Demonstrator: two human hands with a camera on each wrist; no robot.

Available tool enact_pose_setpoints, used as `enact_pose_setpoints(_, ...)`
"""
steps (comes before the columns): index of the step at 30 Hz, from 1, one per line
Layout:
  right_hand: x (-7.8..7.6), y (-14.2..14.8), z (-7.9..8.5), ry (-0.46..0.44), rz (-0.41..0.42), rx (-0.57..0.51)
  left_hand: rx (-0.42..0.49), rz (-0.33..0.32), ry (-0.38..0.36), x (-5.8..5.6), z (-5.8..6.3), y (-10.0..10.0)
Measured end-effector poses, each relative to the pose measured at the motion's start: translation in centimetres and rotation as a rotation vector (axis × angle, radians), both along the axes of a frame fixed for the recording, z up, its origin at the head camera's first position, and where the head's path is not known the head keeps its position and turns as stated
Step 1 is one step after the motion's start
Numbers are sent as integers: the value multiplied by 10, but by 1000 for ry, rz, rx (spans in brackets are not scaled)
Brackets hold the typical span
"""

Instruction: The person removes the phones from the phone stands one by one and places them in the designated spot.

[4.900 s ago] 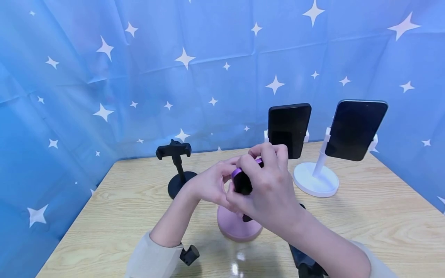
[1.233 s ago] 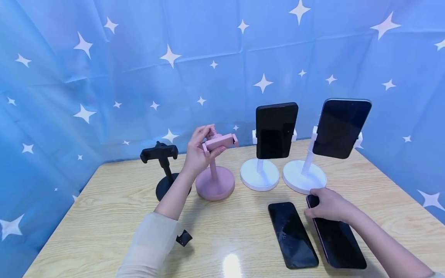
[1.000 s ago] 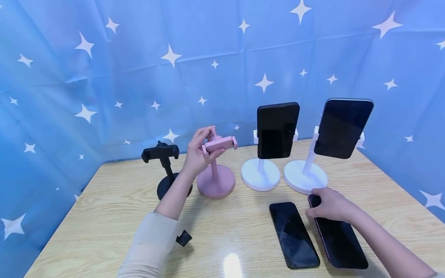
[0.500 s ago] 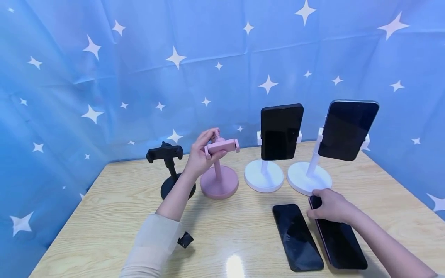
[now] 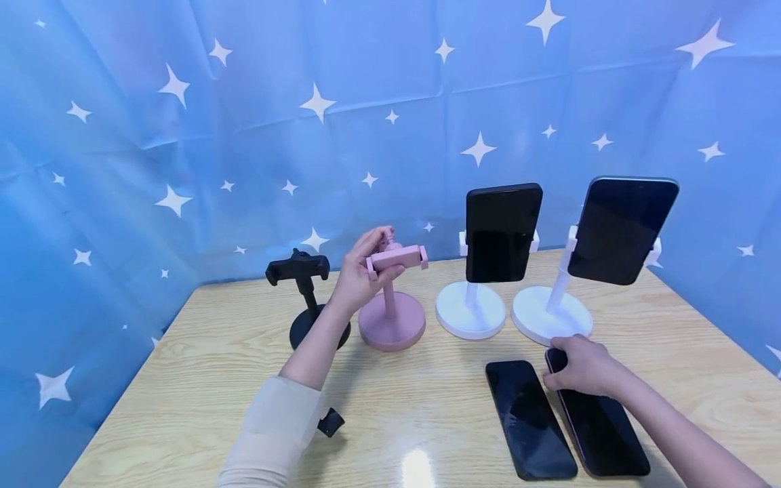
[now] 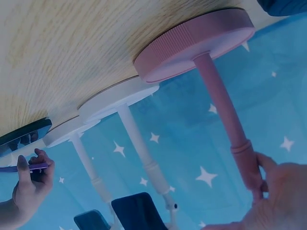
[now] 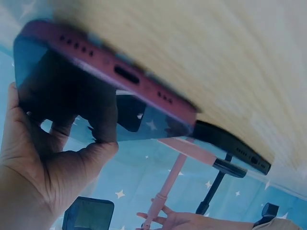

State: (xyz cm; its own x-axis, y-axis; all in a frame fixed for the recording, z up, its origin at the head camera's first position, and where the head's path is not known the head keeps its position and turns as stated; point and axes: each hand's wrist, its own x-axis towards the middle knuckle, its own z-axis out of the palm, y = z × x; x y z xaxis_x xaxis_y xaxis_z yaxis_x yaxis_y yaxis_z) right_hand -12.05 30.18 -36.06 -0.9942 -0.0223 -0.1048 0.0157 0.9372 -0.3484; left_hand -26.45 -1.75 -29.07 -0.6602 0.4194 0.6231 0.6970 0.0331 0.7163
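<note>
My left hand (image 5: 364,271) holds the top of a pink phone stand (image 5: 392,322), thumb at the front of its clamp and fingers behind. In the left wrist view, fingers also lie at the upper end of the stand's pink post (image 6: 220,100). The pink clamp has no phone in it. At the right, my right hand (image 5: 582,367) grips the far end of a purple-edged phone (image 5: 604,434), which lies screen up. The right wrist view shows thumb and fingers (image 7: 103,115) across that phone's screen. Beside it lies a second dark phone (image 5: 531,420).
Two white stands, one in the middle (image 5: 470,312) and one at right (image 5: 552,315), each carry an upright phone. A black stand (image 5: 299,268) with a bare clamp stands at left, partly behind my left forearm. A starry blue cloth (image 5: 366,68) hangs behind the table.
Nearly five seconds ago both hands held the purple-edged phone above the pink base. Now that phone lies at right and the pink stand is farther back. In the last second, only the view shifted slightly.
</note>
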Motion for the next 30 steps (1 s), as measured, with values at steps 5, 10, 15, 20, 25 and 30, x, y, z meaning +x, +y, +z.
enact_pose_setpoints(5, -1, 1, -2, 20, 5, 24, 0, 6, 10, 0, 1, 2)
enact_pose_setpoints(10, -4, 1, -2, 10, 8, 32, 3, 8, 0, 1, 1, 1)
enact_pose_setpoints(15, -6, 1, -5, -5, 18, 33, -11, 17, -4, 1, 0, 0)
enact_pose_setpoints(20, -8, 1, -7, -19, 28, 41, -19, 15, -11, 1, 0, -1)
enact_pose_setpoints(25, -10, 3, -9, -43, 36, 30, -27, 13, -25, 1, 1, -2)
enact_pose_setpoints(30, -12, 5, -11, -45, 48, 34, -36, 19, -38, 1, 1, -2)
